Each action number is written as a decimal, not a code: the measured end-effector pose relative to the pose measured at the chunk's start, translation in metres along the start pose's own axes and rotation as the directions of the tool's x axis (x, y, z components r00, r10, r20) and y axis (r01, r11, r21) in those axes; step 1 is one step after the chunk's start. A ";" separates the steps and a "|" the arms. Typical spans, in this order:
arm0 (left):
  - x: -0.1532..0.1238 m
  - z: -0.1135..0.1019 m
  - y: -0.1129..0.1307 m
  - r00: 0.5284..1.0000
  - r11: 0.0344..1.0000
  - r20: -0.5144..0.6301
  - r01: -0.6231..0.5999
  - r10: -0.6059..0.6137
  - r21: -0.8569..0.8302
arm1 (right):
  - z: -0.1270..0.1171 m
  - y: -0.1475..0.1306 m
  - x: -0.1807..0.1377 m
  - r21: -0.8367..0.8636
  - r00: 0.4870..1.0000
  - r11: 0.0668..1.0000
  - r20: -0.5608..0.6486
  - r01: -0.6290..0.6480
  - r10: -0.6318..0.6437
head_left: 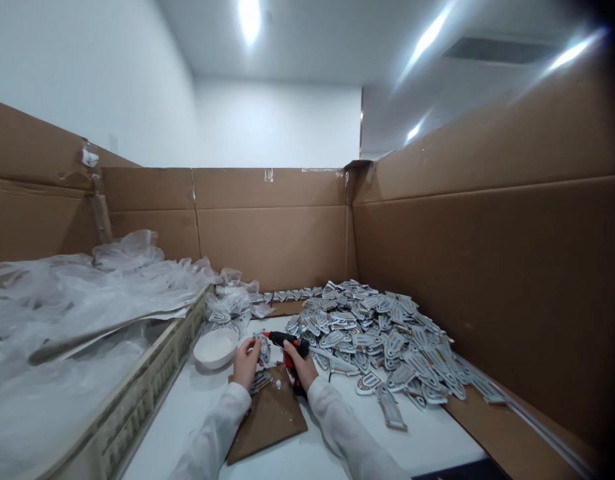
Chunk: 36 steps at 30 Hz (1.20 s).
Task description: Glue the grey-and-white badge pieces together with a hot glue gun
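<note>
My right hand (301,367) is wrapped round a black and red glue gun (287,342), with a clear glue stick sticking out of its back. Its orange-red nozzle points left, at my left hand (246,363). Pinched in my left fingers is a small grey and white piece (265,349), partly hidden by the fingers; its exact kind is unclear. Below both hands lies a brown cardboard sheet (270,420) with a few grey pieces and white blobs on it. A white bowl (216,348) stands just left of my left hand.
A large heap of flat grey and white pieces (377,333) covers the right of the table. On the left stands a plastic crate (152,373) with clear plastic bags (87,287). Tall cardboard walls (272,233) enclose the table.
</note>
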<state>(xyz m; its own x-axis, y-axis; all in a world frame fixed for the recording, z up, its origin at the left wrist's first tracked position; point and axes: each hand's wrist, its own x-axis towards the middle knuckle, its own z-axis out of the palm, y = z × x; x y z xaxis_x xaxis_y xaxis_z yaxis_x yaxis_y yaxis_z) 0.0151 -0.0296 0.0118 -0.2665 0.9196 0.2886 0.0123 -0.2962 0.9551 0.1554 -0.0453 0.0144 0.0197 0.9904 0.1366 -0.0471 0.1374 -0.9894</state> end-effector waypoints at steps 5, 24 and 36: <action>-0.001 0.001 0.002 1.000 1.000 -0.002 -0.006 0.006 0.004 | 0.001 -0.012 -0.007 -0.055 0.999 0.998 0.028 0.022 -0.021; -0.003 0.002 0.004 0.999 0.999 0.036 -0.031 0.032 -0.011 | 0.000 -0.003 -0.001 -0.076 0.999 0.996 0.017 0.043 -0.042; -0.004 0.003 0.007 0.999 1.000 0.030 -0.011 0.011 0.007 | 0.000 -0.006 -0.003 -0.086 0.999 0.996 0.033 0.011 -0.009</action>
<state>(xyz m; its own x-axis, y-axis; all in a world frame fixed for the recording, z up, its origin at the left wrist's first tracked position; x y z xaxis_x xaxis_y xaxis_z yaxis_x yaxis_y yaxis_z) 0.0188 -0.0349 0.0170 -0.2370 0.9238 0.3008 0.0218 -0.3045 0.9523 0.1553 -0.0486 0.0196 -0.0128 0.9891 0.1466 0.0390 0.1470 -0.9884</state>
